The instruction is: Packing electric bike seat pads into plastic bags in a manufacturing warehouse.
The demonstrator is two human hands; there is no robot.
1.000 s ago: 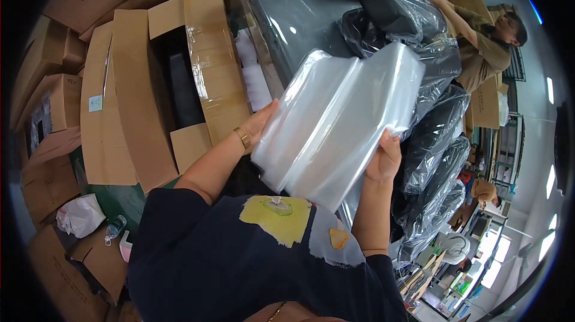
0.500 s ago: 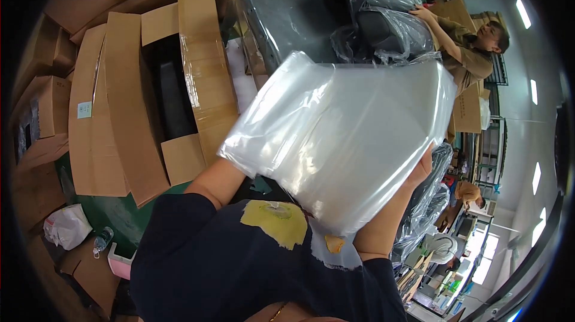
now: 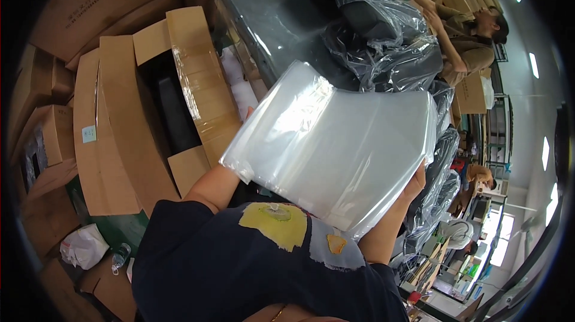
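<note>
A wide stack of clear plastic bags (image 3: pixel 341 148) spans the space in front of my chest, shiny and slightly curved. My right hand (image 3: pixel 417 181) grips its right edge. At the other end, my left hand (image 3: pixel 250 112) holds the left side from beneath; only a bit of its fingers shows past the edge, the rest being covered by the plastic. Beyond the stack is a grey-topped table (image 3: pixel 272 17) with black padded parts in clear plastic wrap (image 3: pixel 383 23) piled on it. A co-worker's hands rest on that pile.
To the left stands an open cardboard box (image 3: pixel 129 124) with a black item (image 3: pixel 175 106) inside. A white plastic bag (image 3: pixel 85 246) and a clear bottle (image 3: pixel 121 256) lie at the lower left. More wrapped black parts (image 3: pixel 440 196) line my right side. Other people work farther back.
The bag stack has tilted and shifted slightly down, its right end lowered, with both hands still on it. The co-worker's arms have moved over the wrapped parts. My view has turned a little.
</note>
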